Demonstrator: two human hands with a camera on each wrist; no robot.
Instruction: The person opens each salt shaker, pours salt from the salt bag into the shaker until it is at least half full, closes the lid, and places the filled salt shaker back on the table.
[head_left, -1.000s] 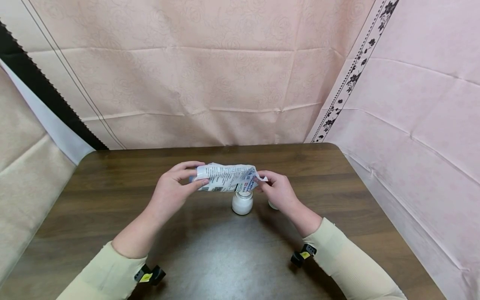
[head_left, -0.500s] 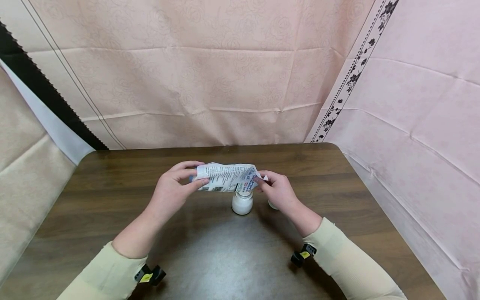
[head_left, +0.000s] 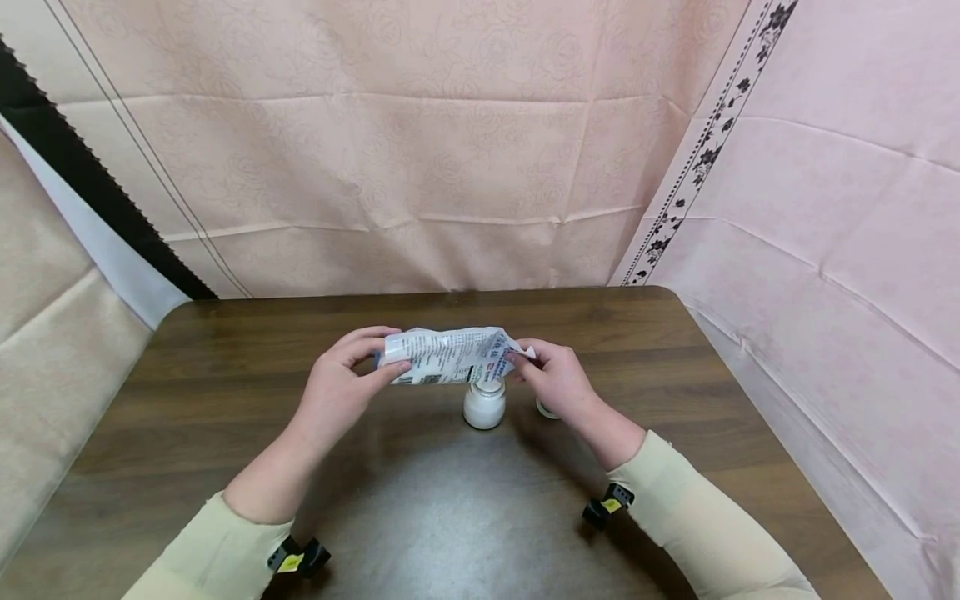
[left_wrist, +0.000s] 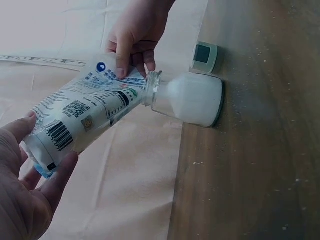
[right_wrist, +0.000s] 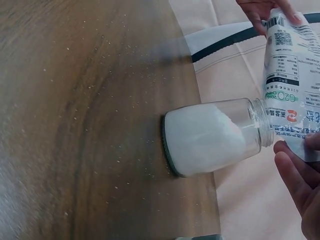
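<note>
A printed white plastic salt bag is held sideways over a glass jar. My left hand grips the bag's left end between thumb and fingers. At the opposite end, my right hand pinches the corner beside the jar's mouth. In the right wrist view the bag's edge meets the threaded rim of the jar, and white granules heap up inside, higher on one side. The jar stands upright on the table. The bag's opening is hidden against the jar's mouth.
A round lid lies on the wooden table right of the jar, partly behind my right hand in the head view. White grains are scattered over the tabletop. Pink cloth hangs behind the table.
My left hand has shifted slightly left with the bag's end, and the bag has moved a little that way. My right hand and the jar stay nearly in place.
</note>
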